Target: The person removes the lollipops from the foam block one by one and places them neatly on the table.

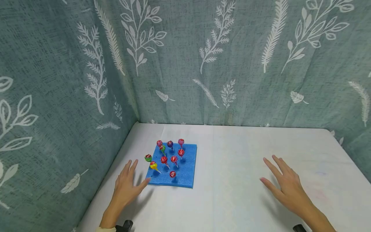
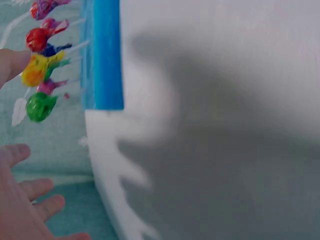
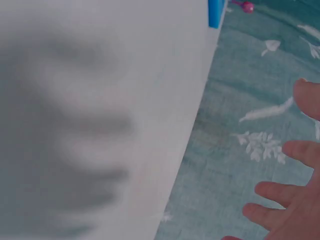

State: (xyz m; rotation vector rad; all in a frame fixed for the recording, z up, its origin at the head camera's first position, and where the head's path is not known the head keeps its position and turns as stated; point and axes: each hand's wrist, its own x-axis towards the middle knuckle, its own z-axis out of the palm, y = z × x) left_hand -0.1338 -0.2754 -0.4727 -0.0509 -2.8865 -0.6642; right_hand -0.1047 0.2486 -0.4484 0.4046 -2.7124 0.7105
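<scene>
Several wrapped lollipops stand by their sticks in a blue foam block (image 1: pixel 185 175) on the left of the table. A yellow lollipop (image 1: pixel 153 165) and a green lollipop (image 1: pixel 148 158) lean out at the block's left side; a red lollipop (image 1: pixel 172 174) stands nearest its front. My left hand (image 1: pixel 126 187) hovers beside the block's front left corner, fingers spread and holding nothing, thumb close to that corner. In the left wrist view its thumb overlaps the yellow lollipop (image 2: pixel 34 71). Over the right part of the table my right hand (image 1: pixel 287 187) hangs with spread fingers, nothing in it.
The white table (image 1: pixel 232 161) carries the block and shows both hands' shadows. A grey-green curtain (image 1: pixel 179 64) with white leaf prints rises along the table's back and left edges. Dark wrist straps (image 1: pixel 124 226) show at the bottom of the head view.
</scene>
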